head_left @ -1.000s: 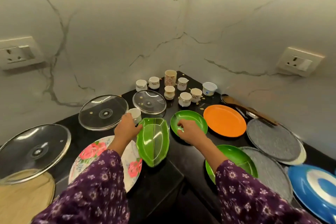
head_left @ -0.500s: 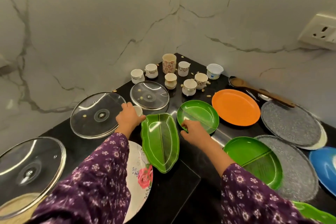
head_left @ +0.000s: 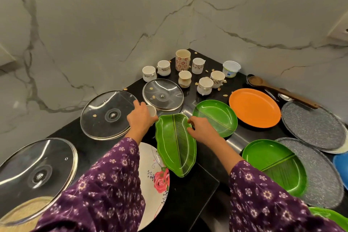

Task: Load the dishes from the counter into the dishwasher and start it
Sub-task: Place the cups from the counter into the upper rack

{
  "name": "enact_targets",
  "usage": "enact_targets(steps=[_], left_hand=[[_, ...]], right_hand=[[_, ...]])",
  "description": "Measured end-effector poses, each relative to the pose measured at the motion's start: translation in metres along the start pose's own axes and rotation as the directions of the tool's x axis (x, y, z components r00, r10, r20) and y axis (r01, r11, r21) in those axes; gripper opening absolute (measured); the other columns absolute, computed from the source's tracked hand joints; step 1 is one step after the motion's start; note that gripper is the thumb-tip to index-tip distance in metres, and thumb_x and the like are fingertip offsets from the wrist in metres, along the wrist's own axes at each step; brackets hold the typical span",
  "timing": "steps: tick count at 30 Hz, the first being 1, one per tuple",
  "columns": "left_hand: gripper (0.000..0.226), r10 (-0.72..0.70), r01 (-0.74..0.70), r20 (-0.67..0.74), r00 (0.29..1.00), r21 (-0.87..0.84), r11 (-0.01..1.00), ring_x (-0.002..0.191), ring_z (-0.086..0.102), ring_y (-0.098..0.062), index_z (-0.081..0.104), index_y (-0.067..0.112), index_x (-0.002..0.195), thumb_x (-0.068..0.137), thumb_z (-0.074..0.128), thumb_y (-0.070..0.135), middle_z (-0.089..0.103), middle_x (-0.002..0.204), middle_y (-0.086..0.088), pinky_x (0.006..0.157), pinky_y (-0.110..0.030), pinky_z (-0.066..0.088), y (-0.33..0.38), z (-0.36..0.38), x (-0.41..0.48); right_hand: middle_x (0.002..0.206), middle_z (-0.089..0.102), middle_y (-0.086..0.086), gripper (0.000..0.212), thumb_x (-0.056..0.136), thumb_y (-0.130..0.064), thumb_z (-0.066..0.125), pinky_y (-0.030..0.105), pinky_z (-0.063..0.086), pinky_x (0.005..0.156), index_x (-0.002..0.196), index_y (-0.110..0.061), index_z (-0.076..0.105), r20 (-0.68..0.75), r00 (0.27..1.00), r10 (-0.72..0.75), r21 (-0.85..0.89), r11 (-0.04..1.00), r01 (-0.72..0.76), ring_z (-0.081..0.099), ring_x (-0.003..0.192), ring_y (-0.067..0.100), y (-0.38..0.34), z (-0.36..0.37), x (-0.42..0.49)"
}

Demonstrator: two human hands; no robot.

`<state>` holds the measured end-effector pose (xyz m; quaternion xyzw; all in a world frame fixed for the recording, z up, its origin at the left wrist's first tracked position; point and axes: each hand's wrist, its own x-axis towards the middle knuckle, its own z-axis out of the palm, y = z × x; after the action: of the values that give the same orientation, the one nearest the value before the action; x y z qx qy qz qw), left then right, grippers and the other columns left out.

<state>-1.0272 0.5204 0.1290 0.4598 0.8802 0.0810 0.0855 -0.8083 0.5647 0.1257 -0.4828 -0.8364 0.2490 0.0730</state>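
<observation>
My left hand [head_left: 140, 117] grips a small white cup [head_left: 151, 110] between two glass lids. My right hand [head_left: 202, 130] has its fingers curled over the right edge of a green leaf-shaped plate [head_left: 174, 145] lying in the middle of the black counter [head_left: 190, 199]. Just right of that hand sits a round green divided plate [head_left: 218, 117]. Behind it stand several small cups [head_left: 204, 85] and a tall patterned mug [head_left: 182, 60]. No dishwasher is in view.
Three glass lids [head_left: 108, 114] [head_left: 162, 94] [head_left: 35, 174] lie at left and centre. A floral plate [head_left: 156, 179] lies under my left sleeve. At right are an orange plate [head_left: 254, 107], another green plate [head_left: 273, 164], grey speckled plates [head_left: 312, 128], a wooden spoon [head_left: 278, 91] and a white tub [head_left: 231, 68].
My right hand left the round green plate's rim and came left onto the leaf plate's edge. My left hand stays on the small cup. The view shifted left and down.
</observation>
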Motion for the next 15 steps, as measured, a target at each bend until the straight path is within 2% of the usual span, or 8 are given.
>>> enact_targets(steps=[3,6,11,13,15], left_hand=[[0.07,0.015,-0.015,-0.013,1.0,0.008,1.0,0.098,0.059,-0.033,0.047,0.007,0.12,0.074,0.07,0.054,0.037,0.125,-0.01,0.066,-0.037,0.04,0.003,-0.007,-0.004],[0.07,0.033,-0.032,-0.023,0.999,0.008,0.999,0.1,0.057,-0.032,0.046,0.007,0.122,0.073,0.072,0.051,0.036,0.126,-0.01,0.069,-0.038,0.042,0.006,-0.017,-0.009],[0.07,0.155,-0.157,-0.076,0.985,-0.029,0.987,0.098,0.056,-0.028,0.047,0.01,0.122,0.073,0.071,0.053,0.038,0.123,-0.008,0.071,-0.041,0.047,0.023,-0.037,-0.027],[0.073,0.237,-0.241,-0.081,0.968,-0.041,0.97,0.102,0.055,-0.027,0.045,0.014,0.126,0.073,0.069,0.058,0.042,0.125,-0.006,0.074,-0.042,0.049,0.039,-0.045,-0.04],[0.075,0.315,-0.318,-0.063,0.947,-0.047,0.947,0.106,0.055,-0.026,0.046,0.017,0.127,0.071,0.067,0.063,0.047,0.125,-0.003,0.077,-0.041,0.05,0.061,-0.053,-0.058]], right_hand=[[0.105,0.063,0.014,0.032,0.088,-0.018,0.056,0.027,0.042,0.072,0.118,-0.005,0.058,-0.01,1.0,-0.013,0.003,1.0,0.013,0.059,0.089,0.023,-0.001,-0.002,0.0],[0.102,0.064,0.013,0.031,0.087,-0.019,0.056,0.032,0.048,0.073,0.116,-0.008,0.059,-0.014,1.0,0.006,0.033,0.999,-0.006,0.059,0.082,0.021,0.001,-0.005,-0.002],[0.101,0.067,0.011,0.027,0.085,-0.018,0.059,0.032,0.048,0.077,0.109,-0.006,0.063,-0.084,0.996,0.041,0.101,0.994,-0.032,0.06,0.09,0.024,0.005,-0.013,-0.015],[0.105,0.066,0.01,0.028,0.087,-0.018,0.06,0.033,0.048,0.085,0.112,-0.006,0.063,-0.117,0.986,0.12,0.181,0.979,-0.097,0.06,0.097,0.024,0.013,-0.018,-0.026],[0.106,0.066,0.011,0.025,0.09,-0.021,0.057,0.035,0.05,0.087,0.111,-0.008,0.064,-0.123,0.963,0.241,0.35,0.918,-0.185,0.062,0.094,0.023,0.024,-0.025,-0.042]])
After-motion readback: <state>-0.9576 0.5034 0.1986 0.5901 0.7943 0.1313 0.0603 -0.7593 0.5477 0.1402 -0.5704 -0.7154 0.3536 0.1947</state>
